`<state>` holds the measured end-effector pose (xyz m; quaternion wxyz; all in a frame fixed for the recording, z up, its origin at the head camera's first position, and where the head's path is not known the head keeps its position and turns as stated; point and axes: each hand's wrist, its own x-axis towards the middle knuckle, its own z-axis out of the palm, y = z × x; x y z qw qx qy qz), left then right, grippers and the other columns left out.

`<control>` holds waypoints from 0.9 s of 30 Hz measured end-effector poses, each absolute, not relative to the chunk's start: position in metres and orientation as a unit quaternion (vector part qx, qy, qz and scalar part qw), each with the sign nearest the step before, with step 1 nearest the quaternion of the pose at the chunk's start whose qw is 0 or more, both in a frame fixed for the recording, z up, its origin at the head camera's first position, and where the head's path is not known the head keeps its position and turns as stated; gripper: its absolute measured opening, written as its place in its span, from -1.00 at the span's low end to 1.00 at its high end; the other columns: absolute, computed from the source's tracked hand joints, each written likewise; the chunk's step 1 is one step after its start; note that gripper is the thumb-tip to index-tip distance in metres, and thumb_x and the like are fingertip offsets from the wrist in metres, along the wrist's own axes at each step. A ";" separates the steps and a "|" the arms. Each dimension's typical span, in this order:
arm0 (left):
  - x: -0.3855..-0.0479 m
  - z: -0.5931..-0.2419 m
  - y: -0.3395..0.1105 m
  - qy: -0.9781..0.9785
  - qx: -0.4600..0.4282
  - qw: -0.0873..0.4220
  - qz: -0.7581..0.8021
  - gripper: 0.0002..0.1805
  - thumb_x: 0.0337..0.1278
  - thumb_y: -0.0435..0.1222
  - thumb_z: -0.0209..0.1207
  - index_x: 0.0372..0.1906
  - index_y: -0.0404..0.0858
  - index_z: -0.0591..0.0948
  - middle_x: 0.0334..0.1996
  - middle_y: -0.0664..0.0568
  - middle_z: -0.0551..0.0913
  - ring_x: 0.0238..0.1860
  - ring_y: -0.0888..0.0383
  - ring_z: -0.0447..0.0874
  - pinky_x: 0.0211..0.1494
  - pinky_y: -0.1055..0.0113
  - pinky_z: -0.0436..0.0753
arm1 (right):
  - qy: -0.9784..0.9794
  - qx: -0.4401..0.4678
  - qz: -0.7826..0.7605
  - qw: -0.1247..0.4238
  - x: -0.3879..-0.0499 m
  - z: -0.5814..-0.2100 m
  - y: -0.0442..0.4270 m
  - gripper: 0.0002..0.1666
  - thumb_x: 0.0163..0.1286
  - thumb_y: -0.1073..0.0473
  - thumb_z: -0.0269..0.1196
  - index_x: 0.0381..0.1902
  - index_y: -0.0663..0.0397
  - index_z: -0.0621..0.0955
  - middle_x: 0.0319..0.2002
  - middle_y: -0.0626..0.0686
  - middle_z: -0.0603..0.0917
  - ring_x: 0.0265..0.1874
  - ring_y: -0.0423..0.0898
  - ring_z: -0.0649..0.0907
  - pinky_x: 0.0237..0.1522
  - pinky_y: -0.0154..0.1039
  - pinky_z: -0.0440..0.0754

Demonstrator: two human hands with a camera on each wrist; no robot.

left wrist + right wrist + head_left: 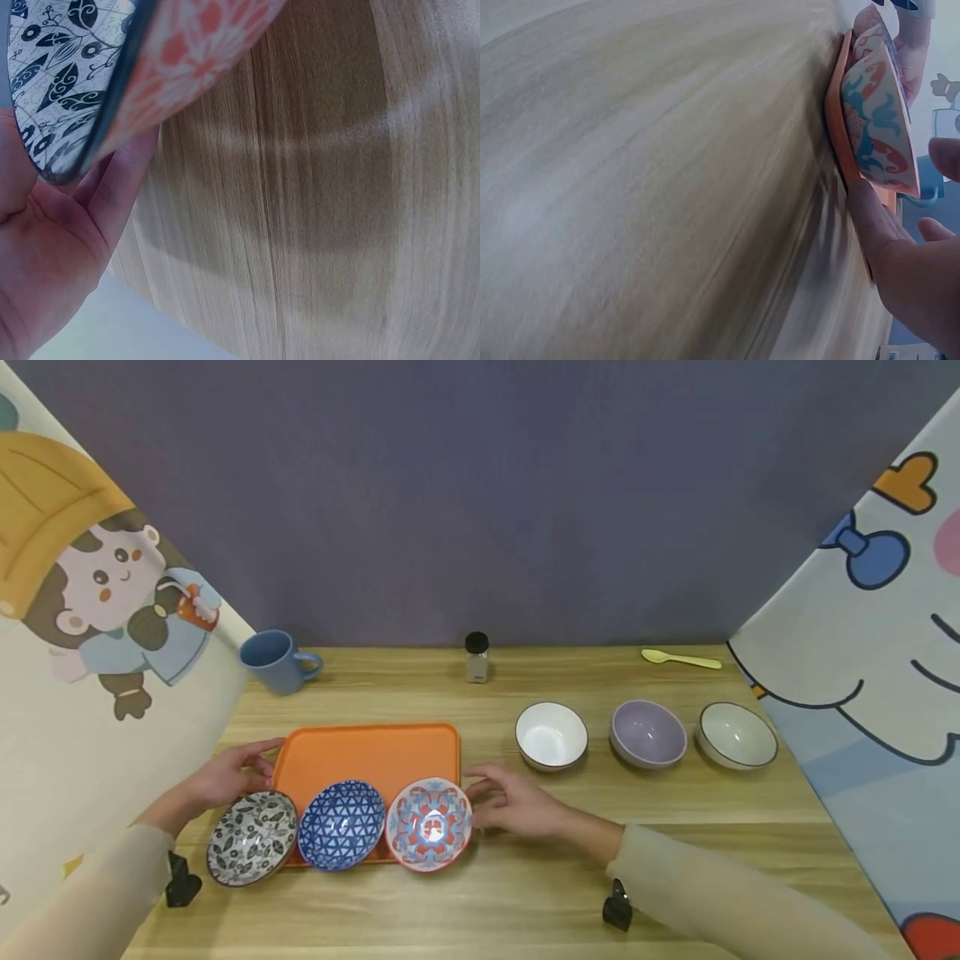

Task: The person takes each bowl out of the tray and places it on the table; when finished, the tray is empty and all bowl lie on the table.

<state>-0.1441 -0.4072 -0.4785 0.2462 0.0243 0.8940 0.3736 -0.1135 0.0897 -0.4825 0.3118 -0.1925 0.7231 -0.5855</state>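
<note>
An orange tray (360, 747) lies on the table with three patterned bowls along its front. The black-and-white leaf bowl (252, 839) overhangs the left corner, a blue triangle-patterned bowl (342, 825) sits mid-row, and a red-and-blue floral bowl (429, 824) is at the right. My left hand (228, 774) is at the tray's left edge, behind the leaf bowl; that bowl partly hides its fingers in the left wrist view. At the right edge, my right hand (517, 802) touches the tray with extended fingers beside the floral bowl, its thumb apart in the right wrist view.
Right of the tray stand a white bowl (551, 737), a purple bowl (648, 735) and a pale green bowl (737, 736). Along the back are a blue mug (277, 662), a black-capped jar (476, 658) and a yellow spoon (681, 659). Panels enclose the table's back and sides.
</note>
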 end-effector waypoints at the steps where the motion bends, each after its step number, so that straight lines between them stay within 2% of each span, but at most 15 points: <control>1: -0.144 -0.478 -0.408 0.895 0.026 0.246 0.372 -0.17 0.23 -0.51 0.18 0.58 -0.42 0.14 -0.14 -0.17 0.64 -0.16 0.01 0.59 -0.23 0.29 0.60 | 0.721 -0.189 -0.588 0.316 -0.113 -0.483 0.088 -0.14 0.35 0.33 0.36 0.54 0.19 0.28 0.25 0.33 0.55 0.10 0.18 0.70 -0.01 -0.13 0.72; 9: -0.144 -0.478 -0.407 0.892 0.017 0.246 0.379 -0.17 0.25 -0.49 0.19 0.59 -0.39 0.14 -0.13 -0.17 0.64 -0.17 0.01 0.59 -0.26 0.28 0.59 | 0.700 -0.190 -0.605 0.330 -0.112 -0.488 0.080 -0.12 0.29 0.40 0.34 0.54 0.23 0.28 0.30 0.39 0.51 0.18 0.26 0.66 0.05 -0.16 0.70; 19: -0.143 -0.479 -0.410 0.886 0.013 0.251 0.390 -0.17 0.26 -0.49 0.18 0.60 -0.36 0.14 -0.11 -0.18 0.63 -0.19 0.00 0.57 -0.30 0.27 0.59 | 0.705 -0.189 -0.600 0.328 -0.111 -0.491 0.077 -0.08 0.18 0.41 0.35 0.52 0.23 0.32 0.19 0.38 0.58 0.03 0.18 0.73 -0.04 -0.22 0.70; 22: -0.144 -0.481 -0.411 0.886 0.013 0.249 0.390 -0.17 0.28 -0.48 0.18 0.60 -0.35 0.14 -0.10 -0.18 0.64 -0.18 0.01 0.58 -0.29 0.27 0.60 | 0.704 -0.181 -0.603 0.330 -0.111 -0.491 0.075 -0.10 0.15 0.43 0.35 0.50 0.18 0.38 0.16 0.35 0.59 -0.03 0.13 0.74 -0.06 -0.16 0.73; 27: -0.144 -0.483 -0.412 0.887 0.014 0.247 0.389 -0.18 0.28 -0.48 0.19 0.60 -0.36 0.14 -0.11 -0.17 0.63 -0.18 0.01 0.58 -0.28 0.28 0.60 | 0.687 -0.154 -0.619 0.347 -0.110 -0.490 0.072 -0.12 0.17 0.46 0.33 0.48 0.08 0.42 0.15 0.32 0.53 -0.13 0.08 0.73 -0.16 0.06 0.77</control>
